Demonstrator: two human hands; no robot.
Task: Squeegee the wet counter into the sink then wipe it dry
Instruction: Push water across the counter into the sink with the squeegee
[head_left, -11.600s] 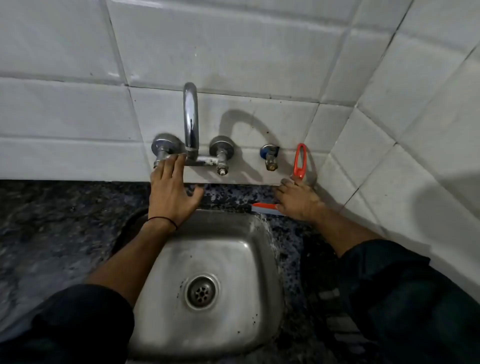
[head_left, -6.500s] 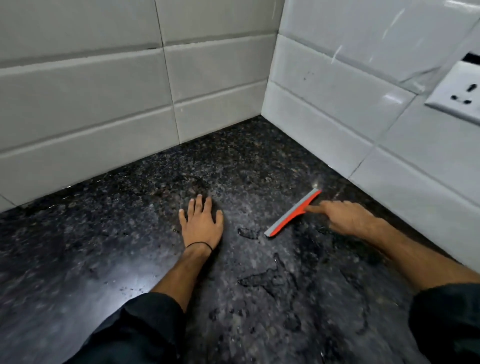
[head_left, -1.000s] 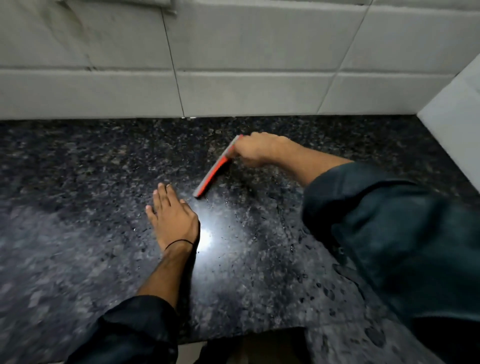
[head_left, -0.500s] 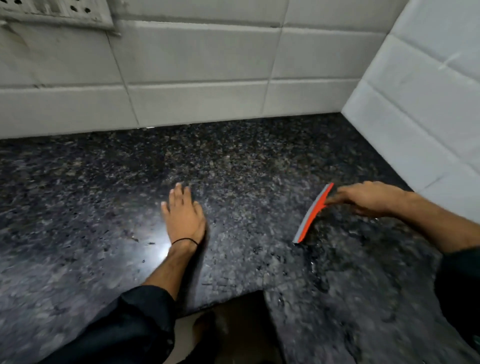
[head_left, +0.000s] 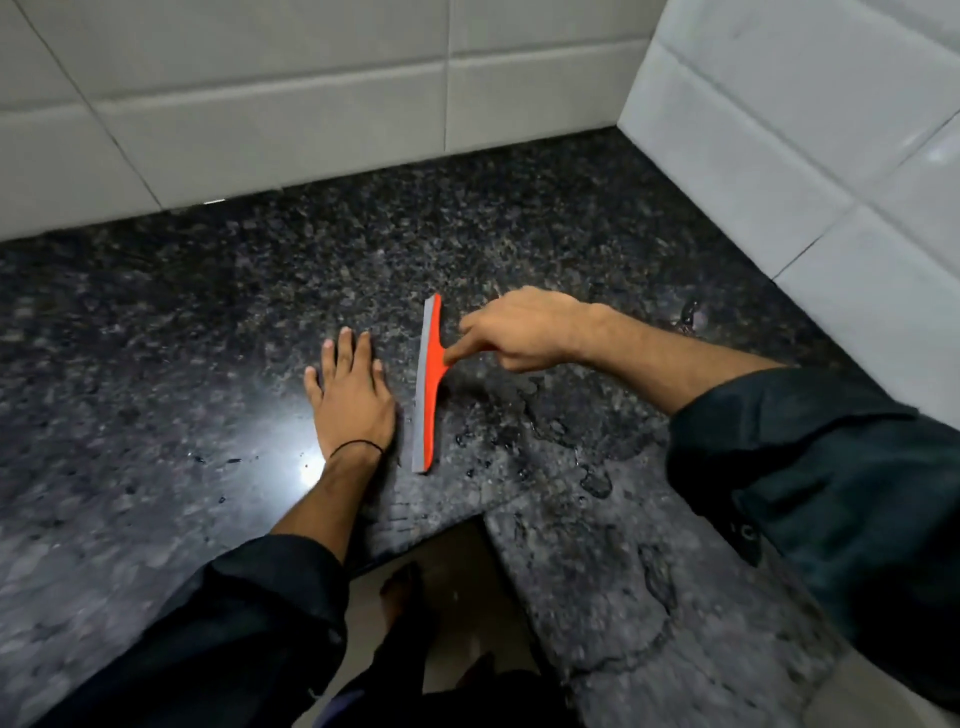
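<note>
From the head view I see the dark speckled granite desk (head_left: 519, 234) meeting white wall tiles (head_left: 291, 114) at its far edge and on the right, forming a corner at the far right.

1. Left hand (head_left: 353, 395): released, lying palm down on the desk with the fingers spread and pointing away from me. It grasps nothing. A thin black band (head_left: 358, 446) circles the wrist. The dark sleeve (head_left: 218, 639) covers the forearm and is cut off by the lower frame edge.

2. Right hand (head_left: 524, 332): it reaches in from the right and grips the handle of the squeegee (head_left: 429, 384). The handle is almost wholly hidden inside the fingers; only a short orange stub shows at the blade. The right sleeve (head_left: 821, 488) runs out of frame on the right.

3. Squeegee: orange body with a grey rubber strip along its left side. It stands on the desk just right of the left hand, blade running near to far. I cannot tell whether the full rubber edge touches the stone.

4. Water: droplets and irregular puddles (head_left: 550, 431) lie right of the blade and on the near right section of the desk. A bright reflection (head_left: 306, 462) beside the left wrist obscures the surface there, and motion blur softens the near left area.

5. Between the two desk sections a gap shows the floor (head_left: 452, 582) and a bare foot (head_left: 400, 592), dim and hard to resolve. The sink is out of view.
</note>
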